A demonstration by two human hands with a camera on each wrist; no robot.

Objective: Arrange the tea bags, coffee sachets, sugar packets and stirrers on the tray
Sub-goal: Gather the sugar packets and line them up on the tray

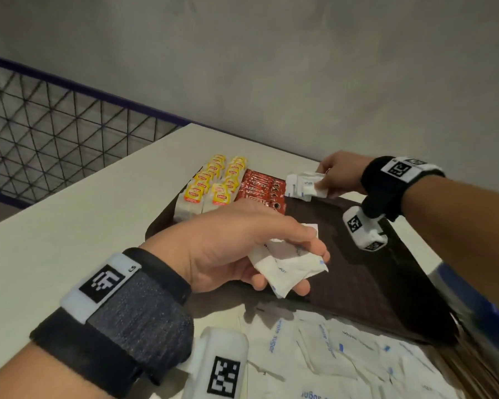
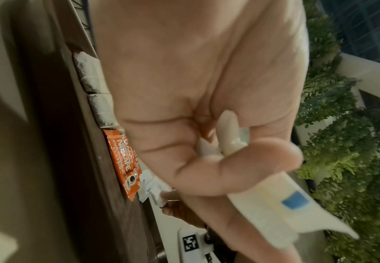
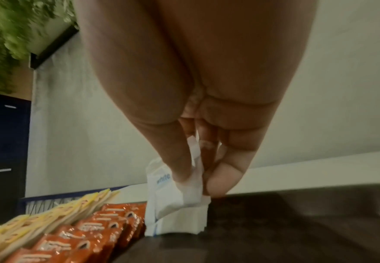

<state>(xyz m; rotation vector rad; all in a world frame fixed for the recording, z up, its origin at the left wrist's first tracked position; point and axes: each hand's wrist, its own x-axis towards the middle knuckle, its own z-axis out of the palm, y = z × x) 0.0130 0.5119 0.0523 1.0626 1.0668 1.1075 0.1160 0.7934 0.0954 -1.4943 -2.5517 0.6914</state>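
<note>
A dark brown tray (image 1: 372, 272) lies on the white table. At its far end stand rows of yellow tea bags (image 1: 211, 185) and red coffee sachets (image 1: 261, 191). My right hand (image 1: 326, 181) pinches a small stack of white sugar packets (image 1: 306, 184) standing on edge at the tray's far rim, right of the sachets; in the right wrist view the stack (image 3: 175, 201) stands beside the coffee sachets (image 3: 90, 233). My left hand (image 1: 283, 263) hovers over the tray's near part and grips a few white sugar packets (image 1: 288, 269), which poke out past my thumb (image 2: 281, 210).
More loose sugar packets (image 1: 343, 358) lie on the table in front of the tray. Brown stirrers (image 1: 473, 367) show at the lower right edge. A wire-mesh railing (image 1: 55, 133) runs along the table's left side and a grey wall stands behind.
</note>
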